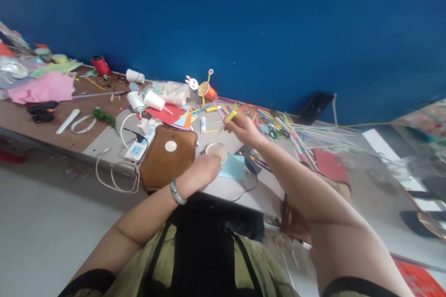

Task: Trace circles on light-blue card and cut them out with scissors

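Pink sheet (45, 89): crumpled, at the far left of the worktop.
Power strip (137, 150): carrying plugs and a white cable, beside the brown bag (163, 158).
White paper cups (155, 100): lying on their sides; a pale stick projects from the end of one.
Red paper (169, 115): flat behind the bag, its visible part uncut.
Rabbit cutout (193, 84): beside the mouth of the red printed cup (211, 93), with a heart-marked disc (211, 72) on a stalk above; judged the most nearly finished piece here.
Glue stick (203, 125): upright, apart from both hands.
Left hand (205, 170): fingers curled at the near rim of the pale cup (215, 149); whether they grip or merely rest cannot be told.
Pale cup: mouth upward, directly before the wearer; no added decoration shows, so its making appears to be at an early stage.
Right hand (243, 129): thumb and fingers pinch a yellow stick (230, 115), raised beyond the cup and apart from it; its exact kind is too small to tell.
Light-blue paper (232, 167): flat at the cup's right, seemingly unused.
Black corded tool (251, 160): probably a glue gun, lying down.
Coloured straws (292, 131): strewn loose around the scissors (273, 134); none seen joined to the pale cup.
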The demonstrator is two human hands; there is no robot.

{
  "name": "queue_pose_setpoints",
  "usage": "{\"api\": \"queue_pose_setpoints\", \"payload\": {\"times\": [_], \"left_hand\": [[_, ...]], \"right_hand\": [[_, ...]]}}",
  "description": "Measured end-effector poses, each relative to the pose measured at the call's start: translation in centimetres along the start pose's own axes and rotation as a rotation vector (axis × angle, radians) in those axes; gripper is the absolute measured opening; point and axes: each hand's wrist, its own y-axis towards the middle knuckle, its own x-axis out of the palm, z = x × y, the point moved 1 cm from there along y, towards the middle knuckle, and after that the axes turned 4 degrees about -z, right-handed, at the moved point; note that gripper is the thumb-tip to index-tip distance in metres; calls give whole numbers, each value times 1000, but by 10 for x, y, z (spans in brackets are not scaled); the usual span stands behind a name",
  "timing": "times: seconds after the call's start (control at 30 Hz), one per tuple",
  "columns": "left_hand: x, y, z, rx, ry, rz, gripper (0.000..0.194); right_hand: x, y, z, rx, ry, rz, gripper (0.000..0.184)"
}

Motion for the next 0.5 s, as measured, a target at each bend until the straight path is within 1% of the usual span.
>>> {"api": "queue_pose_setpoints", "payload": {"times": [0.1,0.2,0.33,0.5], "left_hand": [[5,7,1,-44,-3,7,31],[9,10,2,-14,-3,28,30],[8,6,2,13,-25,4,30],[4,3,3,36,-39,2,30]], "right_hand": [[14,14,4,-19,-53,-111,45],[23,24,6,-24,-134,-224,45],[30,34,2,-49,-201,-380,43],[35,42,-1,-83,-259,-518,40]]}}
